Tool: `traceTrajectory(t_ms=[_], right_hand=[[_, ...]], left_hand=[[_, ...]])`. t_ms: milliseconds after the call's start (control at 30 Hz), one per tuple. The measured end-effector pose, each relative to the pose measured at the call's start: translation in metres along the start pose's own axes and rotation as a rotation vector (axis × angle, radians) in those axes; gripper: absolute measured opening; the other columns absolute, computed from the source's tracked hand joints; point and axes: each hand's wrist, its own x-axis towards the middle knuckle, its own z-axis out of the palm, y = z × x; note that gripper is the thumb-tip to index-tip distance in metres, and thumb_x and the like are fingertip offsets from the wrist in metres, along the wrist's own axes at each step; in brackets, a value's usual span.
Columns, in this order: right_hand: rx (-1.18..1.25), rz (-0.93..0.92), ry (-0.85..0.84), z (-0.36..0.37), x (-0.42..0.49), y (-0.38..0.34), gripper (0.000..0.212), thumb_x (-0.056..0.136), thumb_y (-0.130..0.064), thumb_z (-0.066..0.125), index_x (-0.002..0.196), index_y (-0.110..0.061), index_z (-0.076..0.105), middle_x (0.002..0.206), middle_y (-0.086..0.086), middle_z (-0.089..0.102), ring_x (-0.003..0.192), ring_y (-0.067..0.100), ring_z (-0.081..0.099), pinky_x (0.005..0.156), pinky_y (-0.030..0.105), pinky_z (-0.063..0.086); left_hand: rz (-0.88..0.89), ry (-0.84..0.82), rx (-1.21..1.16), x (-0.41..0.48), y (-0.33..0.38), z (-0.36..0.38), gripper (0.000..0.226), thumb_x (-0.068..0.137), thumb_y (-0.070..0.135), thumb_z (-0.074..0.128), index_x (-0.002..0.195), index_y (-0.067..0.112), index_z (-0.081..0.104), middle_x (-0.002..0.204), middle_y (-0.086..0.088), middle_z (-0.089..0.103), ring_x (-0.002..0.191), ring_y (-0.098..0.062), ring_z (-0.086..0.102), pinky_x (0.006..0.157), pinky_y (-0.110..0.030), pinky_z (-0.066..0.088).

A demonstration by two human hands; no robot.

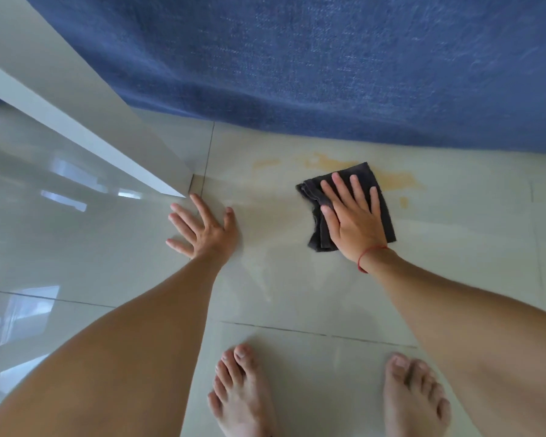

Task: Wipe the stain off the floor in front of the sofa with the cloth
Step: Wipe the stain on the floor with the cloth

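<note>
Cloth (360, 184), dark grey and folded into a rough square, is lying flat on the pale glossy floor (297, 279) in the head view, just in front of the blue sofa (328, 58). The right hand (355, 219) is pressing down on it with the palm flat and the fingers (339, 187) spread and straight, not curled around anything; the cloth is sitting wholly beneath them, its far edge showing beyond the fingertips, its folded layers sticking out past the thumb on the left, and a narrow strip showing to the right of the little finger. A thin red string (368, 257) is circling that wrist.

The yellowish stain (325, 160) is spreading over the tile between the cloth and the sofa's lower edge, with one patch running out to the right of the cloth and a small spot lying apart below it; the cloth's far corner is overlapping the stain's middle.

The left hand (204, 228) is resting open on the bare floor, fingers splayed and holding nothing, well apart from the cloth and close to the foot of a white panel (76, 121) that is slanting across the upper left. Two bare feet (243, 392) are standing on the tile at the bottom of the view.
</note>
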Motion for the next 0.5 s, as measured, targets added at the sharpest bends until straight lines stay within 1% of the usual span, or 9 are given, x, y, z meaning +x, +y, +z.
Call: traceTrajectory(t_ms=[100, 167, 300, 400, 467, 500], right_hand=[[0.061, 0.151, 0.058, 0.000, 0.026, -0.033, 0.052, 0.099, -0.045, 0.019, 0.150, -0.034, 0.019, 0.161, -0.012, 0.010, 0.149, 0.029, 0.002, 0.116, 0.057, -0.004], [0.086, 0.158, 0.037, 0.000, 0.044, -0.056, 0.052, 0.100, -0.044, 0.020, 0.150, -0.035, 0.015, 0.161, -0.015, 0.007, 0.148, 0.032, -0.003, 0.114, 0.059, -0.008], [0.087, 0.029, -0.037, 0.001, 0.063, -0.100, 0.052, 0.100, -0.043, 0.021, 0.151, -0.034, 0.014, 0.160, -0.017, 0.007, 0.148, 0.032, -0.005, 0.115, 0.060, -0.008], [0.073, -0.064, -0.082, 0.005, 0.052, -0.118, 0.052, 0.100, -0.042, 0.020, 0.151, -0.033, 0.012, 0.161, -0.016, 0.005, 0.149, 0.030, -0.006, 0.115, 0.059, -0.008], [0.040, -0.157, -0.084, 0.009, 0.031, -0.116, 0.053, 0.100, -0.043, 0.021, 0.151, -0.032, 0.016, 0.161, -0.014, 0.010, 0.149, 0.030, 0.000, 0.116, 0.057, -0.004], [0.017, -0.212, -0.081, 0.009, 0.018, -0.111, 0.053, 0.099, -0.043, 0.023, 0.150, -0.031, 0.022, 0.160, -0.013, 0.017, 0.149, 0.031, 0.008, 0.116, 0.057, 0.001]], left_hand=[[0.013, -0.045, -0.002, 0.000, 0.000, -0.003, 0.069, 0.096, 0.057, 0.022, 0.153, 0.040, -0.014, 0.158, -0.007, -0.033, 0.146, -0.021, -0.029, 0.112, -0.056, -0.018], [0.029, -0.061, -0.002, 0.000, 0.000, -0.005, 0.065, 0.096, 0.056, 0.021, 0.151, 0.046, -0.013, 0.157, -0.007, -0.034, 0.146, -0.022, -0.030, 0.113, -0.057, -0.018], [0.025, -0.110, 0.026, 0.003, 0.000, -0.009, 0.064, 0.096, 0.055, 0.018, 0.150, 0.047, -0.015, 0.156, -0.008, -0.036, 0.145, -0.022, -0.031, 0.112, -0.057, -0.018], [0.019, -0.117, 0.040, 0.005, -0.001, -0.009, 0.064, 0.096, 0.054, 0.019, 0.150, 0.047, -0.014, 0.158, -0.008, -0.033, 0.146, -0.023, -0.029, 0.113, -0.057, -0.016], [0.021, -0.116, 0.041, 0.006, -0.003, -0.009, 0.064, 0.096, 0.054, 0.020, 0.151, 0.047, -0.011, 0.159, -0.009, -0.029, 0.147, -0.024, -0.027, 0.113, -0.058, -0.015], [0.024, -0.117, 0.044, 0.007, -0.003, -0.008, 0.064, 0.095, 0.055, 0.020, 0.151, 0.047, -0.010, 0.160, -0.010, -0.026, 0.148, -0.025, -0.025, 0.113, -0.058, -0.014]])
